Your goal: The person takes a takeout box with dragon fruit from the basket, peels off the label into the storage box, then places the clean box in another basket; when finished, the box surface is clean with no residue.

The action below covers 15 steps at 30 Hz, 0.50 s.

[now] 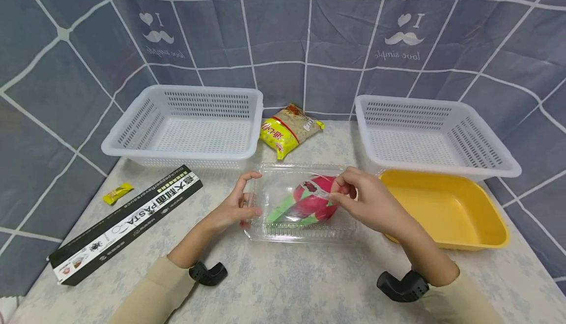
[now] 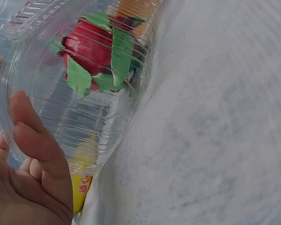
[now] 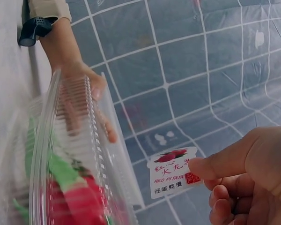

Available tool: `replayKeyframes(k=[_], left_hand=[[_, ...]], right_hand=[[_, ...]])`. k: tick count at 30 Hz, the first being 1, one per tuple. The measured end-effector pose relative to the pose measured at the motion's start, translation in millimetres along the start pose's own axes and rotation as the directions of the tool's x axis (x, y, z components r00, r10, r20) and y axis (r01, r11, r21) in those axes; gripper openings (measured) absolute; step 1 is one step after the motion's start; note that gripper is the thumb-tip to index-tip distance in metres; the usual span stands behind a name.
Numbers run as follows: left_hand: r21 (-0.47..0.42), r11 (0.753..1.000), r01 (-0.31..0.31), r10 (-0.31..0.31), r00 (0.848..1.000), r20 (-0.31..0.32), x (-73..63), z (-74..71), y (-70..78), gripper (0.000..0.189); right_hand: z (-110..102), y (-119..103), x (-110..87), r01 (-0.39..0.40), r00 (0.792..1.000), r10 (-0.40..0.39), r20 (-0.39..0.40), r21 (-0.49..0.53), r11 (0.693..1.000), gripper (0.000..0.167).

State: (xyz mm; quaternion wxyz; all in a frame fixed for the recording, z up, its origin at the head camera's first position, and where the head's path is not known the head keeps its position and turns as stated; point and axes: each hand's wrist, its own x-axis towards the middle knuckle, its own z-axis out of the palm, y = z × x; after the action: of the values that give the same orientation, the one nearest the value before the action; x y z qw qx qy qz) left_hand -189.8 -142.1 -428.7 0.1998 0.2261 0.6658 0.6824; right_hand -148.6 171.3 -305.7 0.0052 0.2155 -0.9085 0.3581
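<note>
From my end the fruit point(image 1: 316, 206) looks boxed on the tabletop point(image 1: 287, 284), with my left grip point(image 1: 236, 208) holding the box point(image 1: 300, 239) by its edge and my right grip point(image 1: 369, 201) pinching a loose label point(image 3: 171, 173), so I'd guess packing's done and just sticking it on remains.

A path runs over the near worktop point(image 1: 292, 284) between the 2 forearms point(image 1: 187, 249) to the clear container point(image 1: 276, 193), but the pasta box point(image 1: 126, 225) bars the left, the yellow basin point(image 1: 455, 213) the right, and 2 white baskets point(image 1: 199, 134) with a yellow bag point(image 1: 289, 130) between them the back
</note>
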Motion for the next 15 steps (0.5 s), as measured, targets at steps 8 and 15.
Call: replayKeyframes(k=[8,15], left_hand=[[-0.005,1.0,0.001,-0.001,1.0,-0.001,-0.1,1.3,1.3,0.078],[0.009,1.0,0.006,-0.006,1.0,0.002,-0.2,1.0,1.5,0.079]], right_hand=[[-9.9,10.8,-12.8,-0.038,0.999,0.039,-0.035,0.024,0.999,0.012],[-18.8,23.5,-24.3,-0.052,0.996,0.05,-0.078,-0.021,0.998,0.013]])
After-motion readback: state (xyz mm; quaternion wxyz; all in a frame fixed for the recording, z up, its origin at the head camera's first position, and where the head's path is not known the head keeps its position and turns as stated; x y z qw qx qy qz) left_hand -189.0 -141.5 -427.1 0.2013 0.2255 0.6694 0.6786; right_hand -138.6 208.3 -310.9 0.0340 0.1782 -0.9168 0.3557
